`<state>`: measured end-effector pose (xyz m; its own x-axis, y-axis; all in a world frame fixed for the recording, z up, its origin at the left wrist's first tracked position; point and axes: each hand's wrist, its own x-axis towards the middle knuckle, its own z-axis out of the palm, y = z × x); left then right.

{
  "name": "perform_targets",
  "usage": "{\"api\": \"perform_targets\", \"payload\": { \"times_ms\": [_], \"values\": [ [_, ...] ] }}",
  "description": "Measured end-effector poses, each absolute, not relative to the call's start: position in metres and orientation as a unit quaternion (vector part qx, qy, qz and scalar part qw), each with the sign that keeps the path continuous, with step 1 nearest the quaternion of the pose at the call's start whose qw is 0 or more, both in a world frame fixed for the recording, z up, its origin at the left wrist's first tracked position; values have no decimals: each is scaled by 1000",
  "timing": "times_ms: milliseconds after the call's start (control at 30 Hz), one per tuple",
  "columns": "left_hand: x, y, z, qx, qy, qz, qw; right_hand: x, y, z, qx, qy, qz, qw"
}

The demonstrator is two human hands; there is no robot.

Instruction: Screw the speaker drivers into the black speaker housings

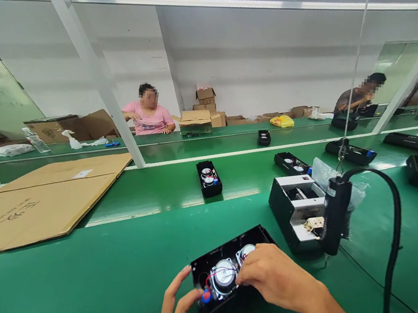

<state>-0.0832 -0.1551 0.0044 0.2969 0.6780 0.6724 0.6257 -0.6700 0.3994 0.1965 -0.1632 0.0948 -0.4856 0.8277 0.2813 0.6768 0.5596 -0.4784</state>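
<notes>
A black speaker housing point(256, 233) lies tilted across the green bench in front of me. Inside it are two round silver speaker drivers point(224, 273), red and black wires point(208, 282) and a blue plug-like piece point(206, 296). My left hand point(182, 303) is at the housing's near left end, fingers spread, with fingertips at its corner and beside the blue piece. Over the farther driver, my right hand point(274, 274) has its thumb and fingers pinched together. Whatever is between those fingertips is hidden by the hand.
An electric screwdriver point(335, 215) hangs at right before a black-and-white device point(288, 204). More housings point(209, 179) sit along the green conveyor point(166, 181). Flattened cardboard point(42, 205) covers the left. Two people sit across the line, one in a pink shirt point(154, 120).
</notes>
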Motion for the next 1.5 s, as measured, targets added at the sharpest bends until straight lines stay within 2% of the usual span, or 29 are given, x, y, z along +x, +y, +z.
{"api": "perform_targets", "payload": {
  "times_ms": [100,233,367,600,800,1000,1100,1233,1300,1500],
  "values": [
    [-68,-154,11,836,376,400,15,192,-167,97,-451,-871,124,150],
    [-45,-149,16,863,367,345,-20,182,-161,105,-444,-880,136,102],
    [-37,-142,17,867,361,343,-22,181,-158,112,-426,-883,167,106],
    [-48,-127,16,898,311,310,-36,175,-162,108,-415,-900,113,72],
    [-40,-135,15,884,343,315,-34,179,-162,106,-417,-898,106,96],
    [-39,-135,14,876,345,336,-21,174,-170,81,-424,-891,101,124],
    [-40,-121,33,896,346,275,44,172,-165,78,-442,-883,96,125],
    [-38,-85,77,843,430,165,278,171,-131,104,-473,-867,131,80],
    [-37,-65,95,816,435,123,361,170,-108,122,-476,-863,166,44],
    [-36,-38,104,806,409,82,420,168,-73,148,-489,-837,244,-23]
  ]
}}
